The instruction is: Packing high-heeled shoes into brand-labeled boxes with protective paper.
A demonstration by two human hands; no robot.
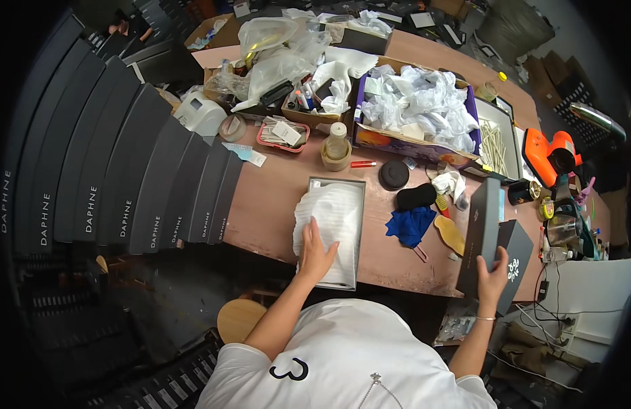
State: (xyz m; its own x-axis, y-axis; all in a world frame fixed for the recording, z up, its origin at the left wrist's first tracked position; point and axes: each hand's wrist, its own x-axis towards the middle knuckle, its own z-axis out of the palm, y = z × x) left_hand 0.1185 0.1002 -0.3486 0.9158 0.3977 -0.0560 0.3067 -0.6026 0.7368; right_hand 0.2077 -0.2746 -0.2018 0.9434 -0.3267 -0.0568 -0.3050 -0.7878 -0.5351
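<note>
In front of me an open shoebox (361, 211) lies on the table, with white wrapping sheet (329, 204) covering what is inside. On top of that sheet rests my left hand (317, 253), its fingers apart and nothing gripped. Off to the right, my right hand (492, 278) grips the near end of a dark grey box lid (485, 211), which is tilted up on its edge. Behind the lid stands another dark piece of box or card with white print (515, 255). What the wrapping sheet hides I cannot make out.
Dark shoeboxes (145, 177) are stacked along the left. A purple carton of crumpled white paper (418, 102) stands at the back. A blue cloth (409, 226), black sponge (416, 197), round black tin (394, 175) and glue bottle (336, 144) lie between. An orange tool (551, 153) is far right.
</note>
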